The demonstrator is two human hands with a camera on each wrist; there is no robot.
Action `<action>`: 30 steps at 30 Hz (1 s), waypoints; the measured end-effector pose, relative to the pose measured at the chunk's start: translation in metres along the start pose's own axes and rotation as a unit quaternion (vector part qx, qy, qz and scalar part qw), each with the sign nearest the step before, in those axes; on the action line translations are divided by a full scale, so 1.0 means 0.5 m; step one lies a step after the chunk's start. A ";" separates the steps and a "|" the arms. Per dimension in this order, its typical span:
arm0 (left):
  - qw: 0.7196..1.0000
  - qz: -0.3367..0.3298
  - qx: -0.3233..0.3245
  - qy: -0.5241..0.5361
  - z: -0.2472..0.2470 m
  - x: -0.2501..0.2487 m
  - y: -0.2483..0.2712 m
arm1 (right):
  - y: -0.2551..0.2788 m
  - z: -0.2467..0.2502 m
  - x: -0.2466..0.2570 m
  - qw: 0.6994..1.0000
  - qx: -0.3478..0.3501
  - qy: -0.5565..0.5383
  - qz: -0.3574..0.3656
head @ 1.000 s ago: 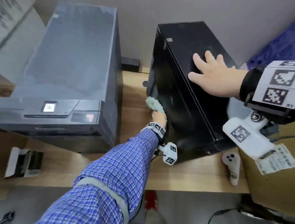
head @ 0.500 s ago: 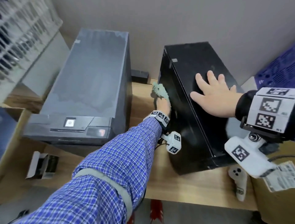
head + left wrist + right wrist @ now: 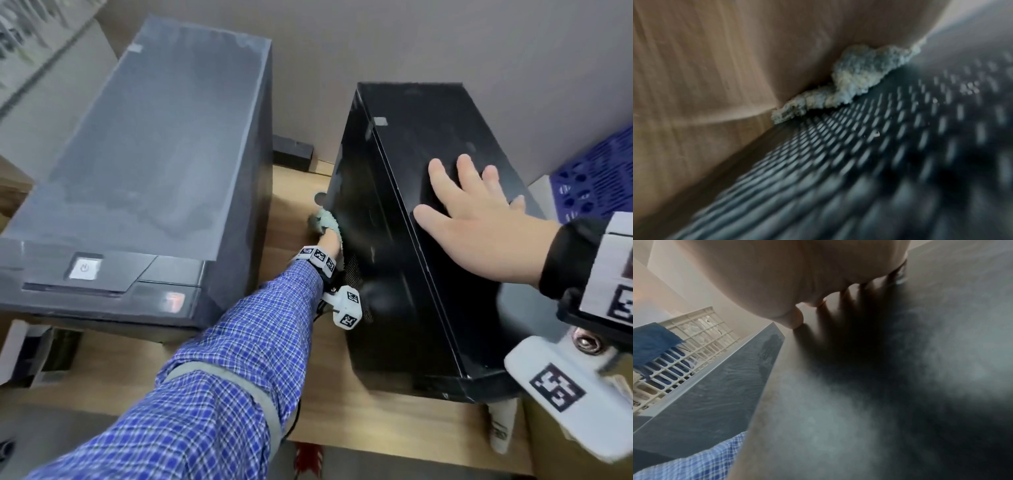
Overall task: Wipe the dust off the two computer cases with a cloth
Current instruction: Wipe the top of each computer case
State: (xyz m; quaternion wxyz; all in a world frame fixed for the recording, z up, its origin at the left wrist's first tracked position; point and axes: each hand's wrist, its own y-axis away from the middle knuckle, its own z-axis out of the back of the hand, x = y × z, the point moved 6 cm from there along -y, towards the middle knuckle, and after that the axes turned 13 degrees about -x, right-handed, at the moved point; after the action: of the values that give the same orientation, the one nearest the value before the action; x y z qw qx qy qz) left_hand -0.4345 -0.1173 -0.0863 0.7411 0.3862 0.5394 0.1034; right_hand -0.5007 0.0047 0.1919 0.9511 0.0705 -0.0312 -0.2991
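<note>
A dusty grey computer case stands on the left and a black case on the right. My left hand reaches into the gap between them. It holds a pale green cloth against the black case's left side, low and near the rear edge. In the left wrist view the bunched cloth lies between my palm and the mesh side panel; the fingers are hidden. My right hand rests flat, fingers spread, on the black case's top.
Both cases stand on a wooden desk against a grey wall. A small black box lies behind the gap. A blue crate is at the far right, a white controller by the black case's front, and a white crate beyond the grey case.
My left hand has slid the cloth along the black case's side panel from the middle toward the rear edge. The right hand has stayed flat on top.
</note>
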 end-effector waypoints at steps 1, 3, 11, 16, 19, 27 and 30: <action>1.000 0.006 -0.007 -0.003 0.002 -0.008 0.002 | 0.001 0.002 0.000 1.000 0.003 -0.001 0.001; 1.000 0.014 -0.008 -0.001 0.003 -0.021 0.002 | 0.005 0.006 -0.002 1.000 0.008 -0.004 0.004; 1.000 0.016 -0.020 -0.006 0.018 -0.052 0.009 | 0.009 0.008 -0.002 1.000 0.006 -0.010 0.007; 0.998 -0.001 -0.050 -0.027 0.036 -0.078 0.015 | 0.011 0.008 -0.001 1.000 0.010 -0.016 0.000; 0.998 -0.009 -0.057 -0.039 0.036 -0.083 0.003 | 0.011 0.006 -0.002 1.000 0.009 -0.022 0.000; 0.998 -0.017 -0.051 -0.035 0.041 -0.095 0.009 | 0.010 0.000 -0.002 1.000 0.008 -0.022 -0.003; 0.998 -0.034 -0.060 0.003 0.049 -0.123 0.021 | 0.009 0.002 -0.001 1.000 0.006 -0.021 -0.001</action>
State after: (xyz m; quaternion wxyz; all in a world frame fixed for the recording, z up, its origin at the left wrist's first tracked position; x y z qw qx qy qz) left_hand -0.4346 -0.1565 -0.0317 0.7642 0.3225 0.5473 0.1113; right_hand -0.4985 0.0085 0.1936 0.9494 0.0696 -0.0529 -0.3016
